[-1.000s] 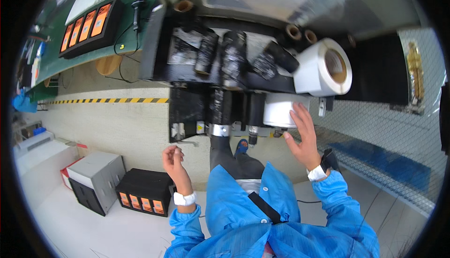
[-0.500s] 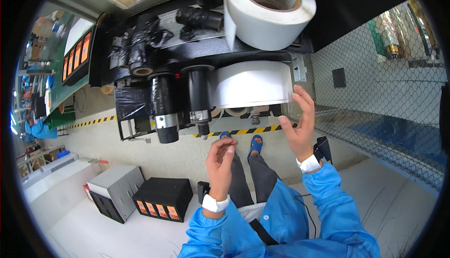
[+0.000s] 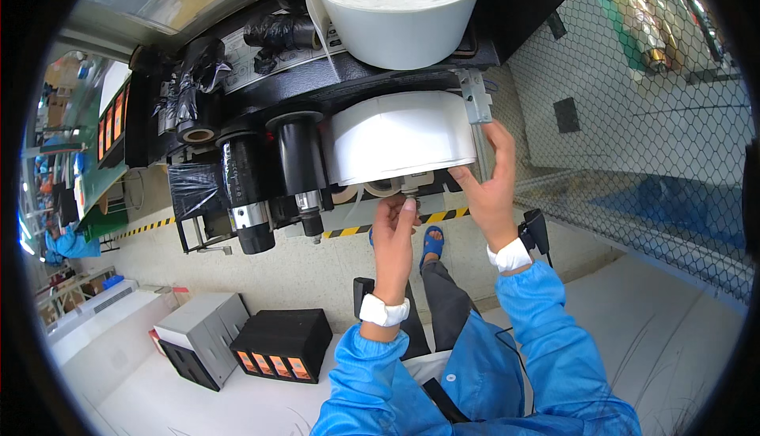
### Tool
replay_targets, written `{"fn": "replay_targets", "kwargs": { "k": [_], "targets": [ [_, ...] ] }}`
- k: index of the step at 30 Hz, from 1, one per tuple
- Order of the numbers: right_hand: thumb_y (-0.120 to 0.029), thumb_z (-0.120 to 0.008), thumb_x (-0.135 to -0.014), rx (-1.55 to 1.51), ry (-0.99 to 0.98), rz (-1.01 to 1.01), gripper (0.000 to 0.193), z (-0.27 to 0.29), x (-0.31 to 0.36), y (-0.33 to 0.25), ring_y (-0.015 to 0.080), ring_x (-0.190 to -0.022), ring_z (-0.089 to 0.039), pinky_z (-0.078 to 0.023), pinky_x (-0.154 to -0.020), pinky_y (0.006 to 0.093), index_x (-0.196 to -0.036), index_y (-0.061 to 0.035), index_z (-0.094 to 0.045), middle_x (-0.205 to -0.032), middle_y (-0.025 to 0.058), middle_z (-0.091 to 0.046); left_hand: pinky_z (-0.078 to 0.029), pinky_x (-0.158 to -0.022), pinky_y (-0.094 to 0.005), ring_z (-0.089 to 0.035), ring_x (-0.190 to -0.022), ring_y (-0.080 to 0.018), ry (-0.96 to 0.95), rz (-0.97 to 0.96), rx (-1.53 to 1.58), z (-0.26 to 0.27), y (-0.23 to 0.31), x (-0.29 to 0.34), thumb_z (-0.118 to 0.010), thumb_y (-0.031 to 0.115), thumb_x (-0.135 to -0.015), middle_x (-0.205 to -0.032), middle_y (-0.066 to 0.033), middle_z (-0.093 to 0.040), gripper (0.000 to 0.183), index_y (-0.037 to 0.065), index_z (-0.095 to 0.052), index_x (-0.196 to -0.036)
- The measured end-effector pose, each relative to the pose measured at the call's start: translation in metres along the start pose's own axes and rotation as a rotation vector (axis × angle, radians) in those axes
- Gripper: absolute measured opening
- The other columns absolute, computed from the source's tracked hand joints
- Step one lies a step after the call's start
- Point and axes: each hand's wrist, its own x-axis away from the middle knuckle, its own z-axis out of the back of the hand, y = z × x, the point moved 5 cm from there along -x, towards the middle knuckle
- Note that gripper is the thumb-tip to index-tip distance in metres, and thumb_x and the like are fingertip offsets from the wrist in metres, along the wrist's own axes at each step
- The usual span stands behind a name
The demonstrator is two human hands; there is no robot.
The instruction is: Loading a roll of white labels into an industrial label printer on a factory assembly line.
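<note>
Just right of two black rollers (image 3: 301, 155) sits the white roll (image 3: 402, 135). At its near side, your left hand (image 3: 393, 238) has reached a metal knob (image 3: 410, 189), fingertips gathered; I cannot tell if they pinch. Your right hand (image 3: 492, 199), spread, now brings its thumb to the roll's right edge, so both hands frame it.

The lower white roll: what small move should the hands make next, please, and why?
The left hand might best take a firm grip on the metal fitting below the lower roll: its fingertips are at it, and the right hand, its thumb by the roll's lower right edge, seems placed to steady the roll.
</note>
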Motion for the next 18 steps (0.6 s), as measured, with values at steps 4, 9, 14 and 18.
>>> {"fn": "replay_targets", "kwargs": {
  "k": [4, 9, 14, 18],
  "targets": [
    [-0.02, -0.078, -0.087, -0.118, 0.106, 0.015, 0.043, 0.01, 0.035, -0.007, 0.0311, -0.116, -0.056, -0.043, -0.102, 0.0431, -0.124, -0.0053, -0.061, -0.126, 0.0147, -0.06, -0.045, -0.074, -0.025, -0.057, -0.08, -0.0089, -0.134, 0.038, 0.036, -0.002, -0.005, -0.005, -0.06, 0.03, -0.104, -0.086, -0.0014, -0.064, 0.029, 0.002, -0.064, -0.104],
    [-0.017, -0.068, -0.091, -0.155, -0.298, 0.068, 0.016, -0.023, 0.036, -0.046, 0.0324, -0.102, -0.057, -0.044, -0.09, 0.0411, -0.101, -0.0045, -0.07, -0.107, 0.0129, -0.065, -0.045, -0.072, -0.0234, -0.055, -0.083, -0.0072, -0.205, 0.028, 0.029, -0.006, -0.006, -0.007, -0.057, 0.028, -0.105, -0.091, -0.0013, -0.066, 0.029, 0.0, -0.064, -0.111],
    [-0.018, -0.064, -0.093, -0.1, -0.291, 0.058, 0.024, -0.035, 0.028, -0.05, 0.0324, -0.104, -0.056, -0.043, -0.09, 0.0412, -0.111, -0.003, -0.069, -0.112, 0.0138, -0.064, -0.044, -0.071, -0.0237, -0.052, -0.084, -0.0065, -0.19, 0.07, 0.057, -0.006, -0.01, -0.006, -0.052, 0.025, -0.108, -0.096, -0.0002, -0.061, 0.03, 0.0, -0.061, -0.12],
    [-0.017, -0.06, -0.095, -0.096, -0.283, 0.046, 0.029, -0.034, 0.025, -0.052, 0.033, -0.106, -0.056, -0.041, -0.093, 0.0417, -0.118, -0.0018, -0.067, -0.114, 0.0148, -0.064, -0.041, -0.066, -0.0231, -0.048, -0.078, -0.006, -0.176, 0.071, 0.025, -0.007, -0.011, -0.005, -0.048, 0.027, -0.109, -0.089, 0.0022, -0.056, 0.03, 0.002, -0.06, -0.118]
  ]
}}
